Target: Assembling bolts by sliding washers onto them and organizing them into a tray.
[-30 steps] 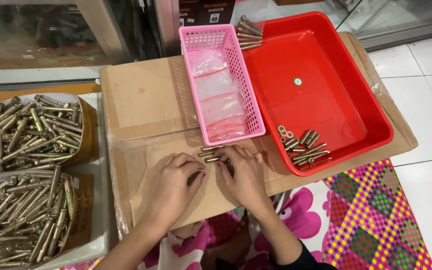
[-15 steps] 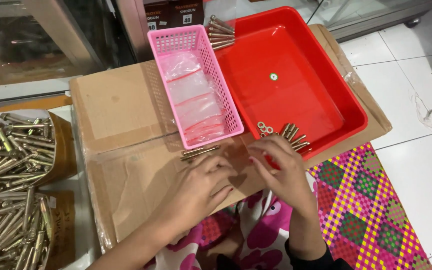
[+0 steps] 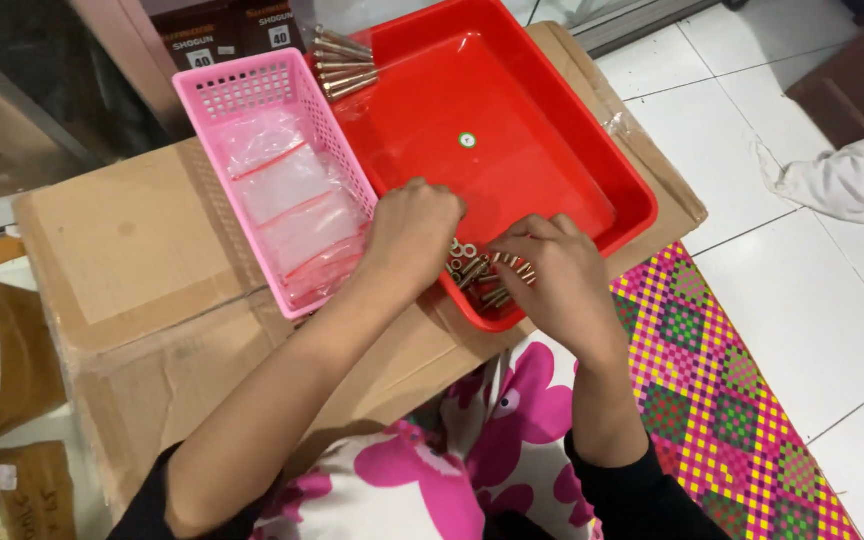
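There is only the one camera, worn on my head, looking steeply down and a little forward over my lap. It sits close: my left hand (image 3: pixel 414 232) and right hand (image 3: pixel 557 272) fill the middle, at the near end of the red tray (image 3: pixel 512 120). The cardboard box (image 3: pixel 142 270) spreads below; the left edge, probably more boxes, is cut off.

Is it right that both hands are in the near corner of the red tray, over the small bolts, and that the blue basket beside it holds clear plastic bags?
Not quite: the basket is pink, not blue, as the head view shows. The rest holds: the left hand and right hand are in the near corner of the red tray, over the small bolts, and the basket holds clear plastic bags.
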